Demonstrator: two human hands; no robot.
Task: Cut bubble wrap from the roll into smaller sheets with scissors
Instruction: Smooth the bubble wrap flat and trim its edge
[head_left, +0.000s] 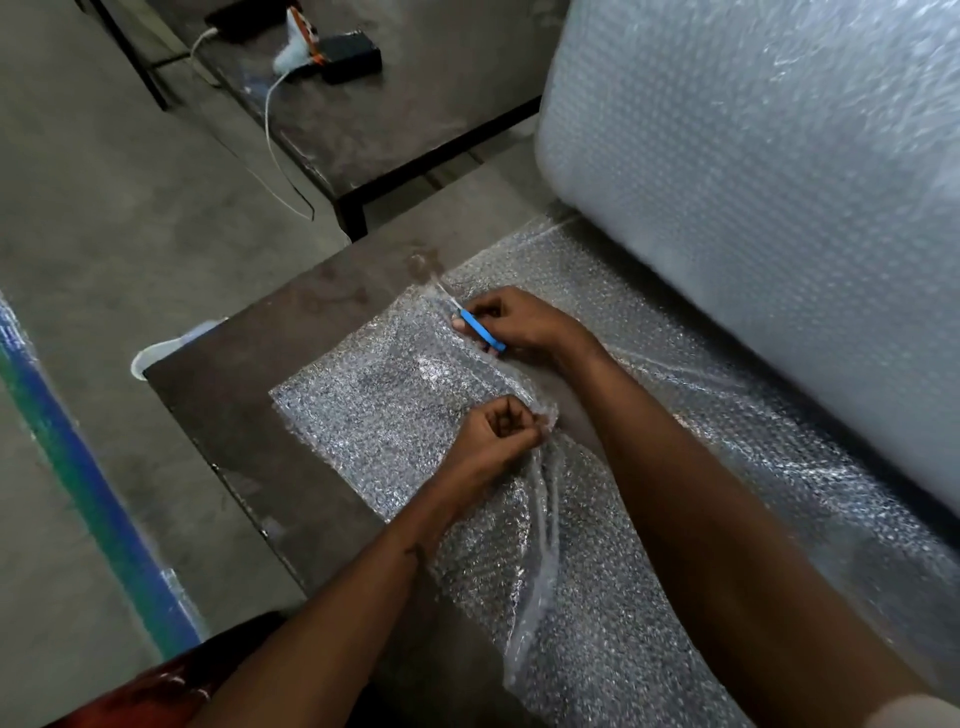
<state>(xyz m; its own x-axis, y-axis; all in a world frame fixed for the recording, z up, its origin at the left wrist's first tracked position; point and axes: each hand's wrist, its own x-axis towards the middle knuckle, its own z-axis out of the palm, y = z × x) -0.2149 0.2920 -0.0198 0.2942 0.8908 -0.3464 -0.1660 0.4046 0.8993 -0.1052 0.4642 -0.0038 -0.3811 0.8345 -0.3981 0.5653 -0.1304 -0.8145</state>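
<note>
A big roll of bubble wrap (769, 208) lies along the right side of a dark table (228, 405), with its loose sheet (727, 441) spread toward me. My right hand (519, 325) grips blue-handled scissors (482, 331), whose blades point toward the sheet's far edge along a cut line. To the left of that line lies the cut piece (379, 415). My left hand (498, 436) pinches the piece's cut edge, which is bunched up and lifted. Most of the blades are hidden by the wrap.
A second dark table (395, 119) stands further back with a black box (350, 54), a white cable (270, 130) and a small white and orange item on it. Concrete floor lies to the left, with a blue and green stripe (88, 483). A white object (156, 353) peeks out beyond the table's left corner.
</note>
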